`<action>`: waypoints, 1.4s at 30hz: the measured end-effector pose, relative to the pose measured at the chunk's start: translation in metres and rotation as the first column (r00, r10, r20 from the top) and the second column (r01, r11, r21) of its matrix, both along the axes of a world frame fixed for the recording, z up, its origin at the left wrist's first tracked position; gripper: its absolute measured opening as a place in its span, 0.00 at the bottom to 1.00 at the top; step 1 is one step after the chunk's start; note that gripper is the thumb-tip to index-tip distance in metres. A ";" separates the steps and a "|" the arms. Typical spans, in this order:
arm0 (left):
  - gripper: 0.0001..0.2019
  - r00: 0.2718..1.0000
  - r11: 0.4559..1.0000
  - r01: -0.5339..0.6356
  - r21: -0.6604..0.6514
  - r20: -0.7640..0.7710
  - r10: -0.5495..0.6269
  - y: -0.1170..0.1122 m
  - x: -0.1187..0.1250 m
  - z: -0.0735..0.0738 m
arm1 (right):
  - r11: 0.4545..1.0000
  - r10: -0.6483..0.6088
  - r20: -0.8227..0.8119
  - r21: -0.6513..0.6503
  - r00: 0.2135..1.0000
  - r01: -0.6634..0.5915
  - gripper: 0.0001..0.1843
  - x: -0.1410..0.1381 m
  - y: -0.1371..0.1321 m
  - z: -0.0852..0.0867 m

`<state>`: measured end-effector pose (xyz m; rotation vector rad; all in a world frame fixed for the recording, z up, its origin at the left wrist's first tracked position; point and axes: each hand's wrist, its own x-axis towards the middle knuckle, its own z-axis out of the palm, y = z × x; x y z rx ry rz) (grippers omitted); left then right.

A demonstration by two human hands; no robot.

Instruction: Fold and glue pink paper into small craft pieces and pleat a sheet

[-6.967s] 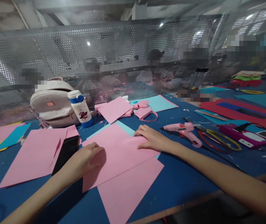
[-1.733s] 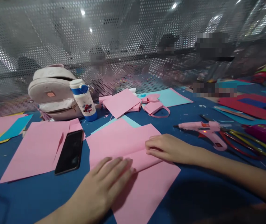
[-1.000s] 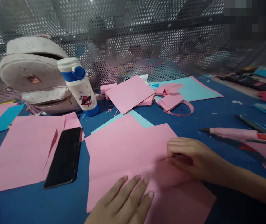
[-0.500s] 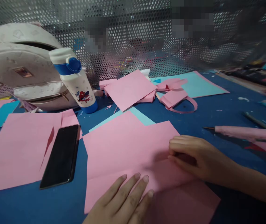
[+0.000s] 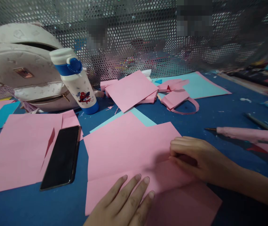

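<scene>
A pink paper sheet [image 5: 126, 147] lies on the blue table [image 5: 218, 110] in front of me, folded over along a crease near its lower part. My left hand [image 5: 124, 202] lies flat on the folded flap, fingers stretched out and together. My right hand [image 5: 195, 157] rests on the sheet's right end with the fingers curled, pressing the fold. Another pink sheet [image 5: 185, 207] lies under the folded one at the lower right.
A black phone [image 5: 60, 157] lies on a pink sheet [image 5: 18, 147] at the left. A white backpack [image 5: 21, 66] and a white-and-blue bottle [image 5: 74, 81] stand at the back left. Pink folded pieces [image 5: 134, 89], light-blue paper [image 5: 197, 84] and a pink glue gun [image 5: 246, 135] lie around; a perforated metal screen [image 5: 134, 40] stands behind.
Over the seconds my view moved closer and the sheet was folded over. In the last half second both hands stay nearly still on the fold.
</scene>
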<state>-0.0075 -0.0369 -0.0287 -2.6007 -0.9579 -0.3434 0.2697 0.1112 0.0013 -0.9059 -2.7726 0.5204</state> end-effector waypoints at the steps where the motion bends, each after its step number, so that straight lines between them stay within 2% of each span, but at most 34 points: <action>1: 0.22 1.000 1.000 -0.002 -0.001 -0.006 0.002 0.000 0.000 0.000 | 1.000 -0.001 0.003 -0.002 1.000 0.001 0.14 0.000 0.000 0.000; 6: 0.25 1.000 1.000 -0.006 -0.002 -0.014 0.006 -0.001 0.000 0.000 | 1.000 -0.006 0.002 -0.011 1.000 0.006 0.14 -0.001 0.000 0.000; 20: 0.25 1.000 1.000 -0.005 -0.018 -0.019 0.004 -0.003 0.000 -0.002 | 1.000 -0.003 0.024 -0.022 1.000 0.003 0.13 0.000 0.000 -0.001; 27: 0.32 0.999 0.998 -0.036 -0.046 -0.001 0.036 -0.007 0.000 -0.007 | 1.000 0.006 0.039 -0.025 0.999 -0.005 0.13 0.002 -0.001 0.002; 35: 0.29 1.000 0.999 -0.026 -0.025 0.008 0.026 -0.006 0.001 -0.006 | 1.000 0.015 0.057 -0.018 0.998 -0.014 0.13 0.001 0.001 0.008; 42: 0.30 1.000 0.999 -0.029 -0.024 -0.005 0.028 -0.006 -0.001 -0.006 | 1.000 0.008 0.042 -0.024 0.999 -0.007 0.14 0.000 0.001 0.007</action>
